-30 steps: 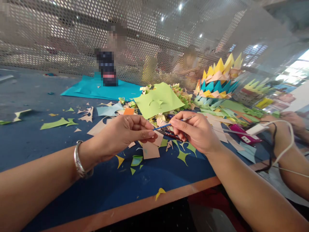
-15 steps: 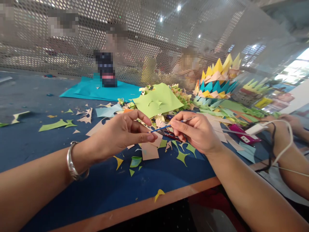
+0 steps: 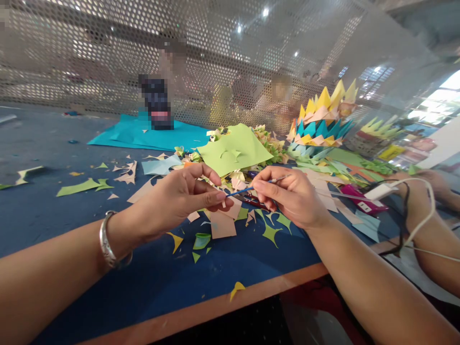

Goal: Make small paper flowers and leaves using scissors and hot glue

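My right hand (image 3: 293, 196) is closed in a pinch on a thin blue stick (image 3: 239, 191), whose pale rear end pokes out above the fingers. The stick points left, and its tip meets the thumb and fingertips of my left hand (image 3: 179, 199). Those fingertips are pressed together, with a small pale pink strip of paper (image 3: 224, 204) showing just under the thumb. How the strip sits on the tip is hidden by the fingers. Below and behind both hands lie paper scraps, among them a peach square (image 3: 223, 226) and a cut green piece (image 3: 271, 234).
A light green sheet (image 3: 237, 148) rests on a heap of small folded papers. Blue sheets (image 3: 125, 136) lie behind, left. A layered paper crown-like piece (image 3: 319, 129) stands back right. Near a pink power strip (image 3: 362, 199) with cables is another person's arm (image 3: 420, 230).
My left thumb has slid up to the stick's tip, and the pale paper strip now shows beneath it. My right hand has hardly moved.
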The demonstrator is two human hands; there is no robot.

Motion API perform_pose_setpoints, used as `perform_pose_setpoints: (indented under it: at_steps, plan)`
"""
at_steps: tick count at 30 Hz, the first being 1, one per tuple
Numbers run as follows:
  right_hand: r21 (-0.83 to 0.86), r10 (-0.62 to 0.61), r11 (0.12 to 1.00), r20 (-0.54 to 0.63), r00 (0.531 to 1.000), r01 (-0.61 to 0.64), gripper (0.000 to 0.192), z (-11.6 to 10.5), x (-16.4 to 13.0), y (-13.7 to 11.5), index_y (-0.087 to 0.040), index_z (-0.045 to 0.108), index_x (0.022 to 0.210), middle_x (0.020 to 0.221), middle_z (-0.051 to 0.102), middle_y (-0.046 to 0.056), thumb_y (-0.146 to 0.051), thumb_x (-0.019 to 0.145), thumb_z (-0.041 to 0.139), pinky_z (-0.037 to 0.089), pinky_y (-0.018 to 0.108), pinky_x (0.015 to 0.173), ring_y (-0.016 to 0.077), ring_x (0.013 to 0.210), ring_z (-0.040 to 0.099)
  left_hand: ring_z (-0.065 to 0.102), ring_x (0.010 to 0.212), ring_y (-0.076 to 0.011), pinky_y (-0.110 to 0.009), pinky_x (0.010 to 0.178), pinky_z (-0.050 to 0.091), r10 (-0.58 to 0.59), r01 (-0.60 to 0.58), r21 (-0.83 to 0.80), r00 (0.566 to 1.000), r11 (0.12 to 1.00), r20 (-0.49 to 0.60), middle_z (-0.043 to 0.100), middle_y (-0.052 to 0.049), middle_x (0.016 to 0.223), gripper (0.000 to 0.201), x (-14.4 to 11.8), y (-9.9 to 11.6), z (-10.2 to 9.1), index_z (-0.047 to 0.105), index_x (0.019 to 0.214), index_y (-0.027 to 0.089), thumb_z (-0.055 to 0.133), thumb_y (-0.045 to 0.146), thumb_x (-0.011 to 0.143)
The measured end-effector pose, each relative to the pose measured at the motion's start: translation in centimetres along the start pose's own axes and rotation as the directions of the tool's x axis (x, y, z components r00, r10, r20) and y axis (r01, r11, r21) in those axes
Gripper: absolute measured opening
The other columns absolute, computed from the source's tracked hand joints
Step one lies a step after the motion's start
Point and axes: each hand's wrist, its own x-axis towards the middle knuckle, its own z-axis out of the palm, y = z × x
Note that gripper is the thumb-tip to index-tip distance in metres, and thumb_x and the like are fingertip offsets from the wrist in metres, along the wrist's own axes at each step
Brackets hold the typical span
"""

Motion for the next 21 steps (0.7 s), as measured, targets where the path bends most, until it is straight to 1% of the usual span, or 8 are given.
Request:
perform_pose_setpoints:
  at_steps: [2,5,9,13,16,21]
  plan:
    - [0.006,0.011,1.0,0.009,1.0,-0.012,0.02,-0.04,-0.01,0.07,-0.019,0.072,0.078,0.059,0.062,-0.002,-0.036,0.086,0.077,0.039,0.017,0.04,0.0058,0.045,0.05,0.079,0.083,-0.0221,-0.033,0.079,0.058,-0.012,0.012,-0.025,1.0,1.0,0.003,0.081,-0.001,0.076,0.022,0.04,-0.14,-0.05,0.055,0.085,0.022,0.077,0.022,0.079]
    - [0.021,0.02,1.0,0.022,1.0,-0.021,0.018,-0.03,-0.03,0.1,-0.019,0.072,0.079,0.059,0.063,-0.002,-0.034,0.084,0.078,0.039,0.016,0.041,0.0059,0.047,0.051,0.079,0.084,-0.0209,-0.03,0.079,0.058,-0.009,0.01,-0.055,1.0,0.998,0.009,0.078,0.002,0.071,0.022,0.1,-0.34,-0.1,0.057,0.079,0.021,0.078,0.019,0.077]
    - [0.028,0.03,0.999,0.022,0.999,-0.031,0.018,0.06,-0.02,0.13,-0.019,0.072,0.079,0.059,0.063,-0.002,-0.035,0.084,0.078,0.039,0.017,0.041,0.0059,0.047,0.051,0.078,0.084,-0.0201,-0.028,0.077,0.058,-0.025,0.026,-0.017,1.0,1.0,0.011,0.079,-0.001,0.074,0.018,0.21,-0.49,-0.13,0.061,0.075,0.02,0.079,0.022,0.077]
    - [0.012,0.022,1.0,0.006,1.0,-0.022,0.02,0.06,0.06,0.24,-0.019,0.072,0.079,0.059,0.062,-0.003,-0.038,0.085,0.078,0.038,0.017,0.04,0.0057,0.045,0.049,0.076,0.079,-0.0187,-0.029,0.077,0.058,-0.045,0.045,-0.007,0.998,0.999,-0.037,0.079,-0.004,0.077,0.013,0.25,-0.48,-0.11,0.067,0.078,0.019,0.078,0.025,0.077]
    - [-0.005,0.008,1.0,0.001,1.0,-0.008,0.02,0.06,0.11,0.27,-0.02,0.072,0.079,0.06,0.063,-0.002,-0.038,0.086,0.077,0.038,0.017,0.04,0.0059,0.046,0.049,0.075,0.078,-0.0182,-0.029,0.077,0.057,-0.016,0.015,-0.018,0.998,1.0,-0.062,0.078,-0.004,0.078,0.012,0.23,-0.43,-0.05,0.069,0.079,0.018,0.078,0.026,0.077]
    - [-0.009,-0.008,1.0,-0.033,0.999,0.008,0.022,0.14,0.05,0.21,-0.02,0.07,0.077,0.058,0.061,-0.003,-0.039,0.086,0.076,0.036,0.019,0.038,0.0062,0.044,0.048,0.073,0.077,-0.0181,-0.029,0.075,0.056,0.025,-0.022,0.03,0.993,0.999,-0.113,0.077,-0.003,0.077,0.01,0.32,-0.36,-0.19,0.072,0.078,0.02,0.079,0.027,0.075]
